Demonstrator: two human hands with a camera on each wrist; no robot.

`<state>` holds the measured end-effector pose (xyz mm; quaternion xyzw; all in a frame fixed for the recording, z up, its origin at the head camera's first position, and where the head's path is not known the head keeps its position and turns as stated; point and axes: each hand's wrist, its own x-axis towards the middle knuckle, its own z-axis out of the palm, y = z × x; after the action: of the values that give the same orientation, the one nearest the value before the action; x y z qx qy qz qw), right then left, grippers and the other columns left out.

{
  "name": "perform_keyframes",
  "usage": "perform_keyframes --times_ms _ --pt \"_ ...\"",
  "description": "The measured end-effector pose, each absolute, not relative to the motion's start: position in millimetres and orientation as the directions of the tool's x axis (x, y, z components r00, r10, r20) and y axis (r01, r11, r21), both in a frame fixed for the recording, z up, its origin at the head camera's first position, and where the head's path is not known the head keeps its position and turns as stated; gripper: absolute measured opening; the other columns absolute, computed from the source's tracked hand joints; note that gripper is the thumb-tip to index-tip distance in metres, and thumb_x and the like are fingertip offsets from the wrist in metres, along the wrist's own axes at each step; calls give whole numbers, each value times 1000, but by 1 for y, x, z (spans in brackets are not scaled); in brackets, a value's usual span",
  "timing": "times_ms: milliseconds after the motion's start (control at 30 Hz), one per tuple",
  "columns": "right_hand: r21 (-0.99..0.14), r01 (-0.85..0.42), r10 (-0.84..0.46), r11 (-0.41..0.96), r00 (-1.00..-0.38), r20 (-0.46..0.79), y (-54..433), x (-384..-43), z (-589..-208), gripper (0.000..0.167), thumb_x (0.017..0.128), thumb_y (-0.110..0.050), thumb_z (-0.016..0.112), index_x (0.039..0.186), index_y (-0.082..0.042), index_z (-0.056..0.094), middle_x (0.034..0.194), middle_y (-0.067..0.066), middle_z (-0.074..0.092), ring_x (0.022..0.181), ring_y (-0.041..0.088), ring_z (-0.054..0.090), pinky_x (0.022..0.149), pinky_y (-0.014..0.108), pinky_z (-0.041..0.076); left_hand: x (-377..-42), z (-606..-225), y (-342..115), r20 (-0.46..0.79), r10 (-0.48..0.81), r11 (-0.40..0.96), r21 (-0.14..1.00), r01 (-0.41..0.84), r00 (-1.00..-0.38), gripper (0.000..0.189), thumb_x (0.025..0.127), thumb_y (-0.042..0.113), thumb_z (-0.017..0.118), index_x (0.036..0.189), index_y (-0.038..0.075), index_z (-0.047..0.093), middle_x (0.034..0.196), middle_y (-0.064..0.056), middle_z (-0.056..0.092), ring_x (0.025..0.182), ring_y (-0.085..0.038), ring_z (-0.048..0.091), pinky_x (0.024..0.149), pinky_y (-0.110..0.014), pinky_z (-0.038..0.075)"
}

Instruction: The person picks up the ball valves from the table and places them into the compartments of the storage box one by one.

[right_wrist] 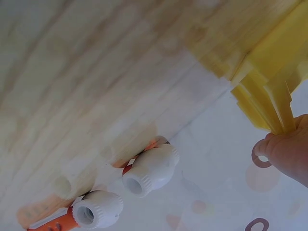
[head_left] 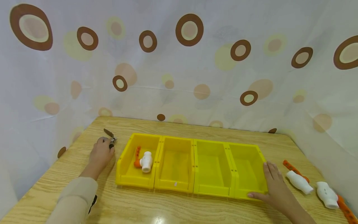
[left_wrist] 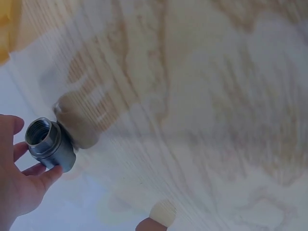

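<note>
Behind everything, beyond both my hands, hangs a circle-patterned sheet; under them lies the wooden bench. Between them sits a row of four joined yellow bins. My right hand rests against the end of that row, fingers stretched along the side and thumb at the front edge, clasping nothing, probably to steady it. Just outside that hand lies an orange-handled white valve and, farther out, a second white valve, perhaps set there to leave the bins reachable. A third white valve lies in the bin closest to my left hand (its handle points away from me). That hand grasps the metal valve, fingers and thumb round its body, I think so its lever stays free. The bins' side wall stands between it and the nearest compartment.
</note>
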<state>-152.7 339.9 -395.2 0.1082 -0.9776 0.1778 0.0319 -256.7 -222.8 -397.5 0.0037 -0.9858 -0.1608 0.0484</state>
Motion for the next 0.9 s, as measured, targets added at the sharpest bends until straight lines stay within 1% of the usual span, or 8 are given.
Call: perform_keyframes --times_ms 67,200,267,433,633,767,900 --pt "-345 -222 -199 912 -975 101 340 -153 -395 122 71 -50 72 140 19 0 145 43 3 136 54 -3 106 67 -2 -257 -397 -222 74 -23 945 327 3 -997 45 95 14 44 132 -11 40 131 -38 32 111 -55 43 85 -55 48" --pt "-350 -228 -203 908 -973 109 339 -154 -395 121 71 -50 73 140 19 0 145 42 3 136 53 -2 107 66 -2 -257 -397 -224 36 -15 943 332 -2 -999 49 95 14 44 136 -11 34 133 -40 25 113 -57 39 86 -57 46" --pt "-345 -234 -206 909 -972 117 338 -155 -395 121 71 -50 73 140 19 0 145 42 3 136 53 -1 107 66 -1 -256 -397 -225 41 -5 946 325 9 -999 50 95 14 43 136 -12 32 133 -41 24 111 -58 39 85 -57 46" --pt "-333 -239 -208 912 -970 126 337 -155 -394 122 70 -50 73 140 18 0 145 42 3 136 53 -1 107 66 -1 -257 -398 -227 51 5 944 330 22 -999 50 94 13 44 136 -12 32 133 -41 24 109 -58 42 85 -58 45" --pt "-352 -225 -199 908 -974 110 338 -154 -394 123 70 -51 73 141 18 -1 145 41 2 136 53 -2 107 66 -2 -256 -395 -227 20 10 941 339 16 -1000 51 95 14 43 137 -12 31 136 -41 23 111 -58 41 87 -59 44" --pt "-363 -221 -196 905 -975 105 338 -153 -394 123 70 -50 73 141 18 -2 145 41 3 136 53 -2 107 66 -2 -254 -394 -227 41 19 939 342 32 -999 48 95 13 43 134 -12 34 134 -41 26 111 -58 42 89 -59 44" --pt "-367 -221 -195 904 -975 106 339 -153 -394 123 70 -50 73 140 18 -1 145 42 3 136 53 -1 106 67 -1 -253 -397 -227 81 19 935 352 46 -997 40 94 12 45 126 -12 41 129 -38 33 103 -55 47 84 -57 46"
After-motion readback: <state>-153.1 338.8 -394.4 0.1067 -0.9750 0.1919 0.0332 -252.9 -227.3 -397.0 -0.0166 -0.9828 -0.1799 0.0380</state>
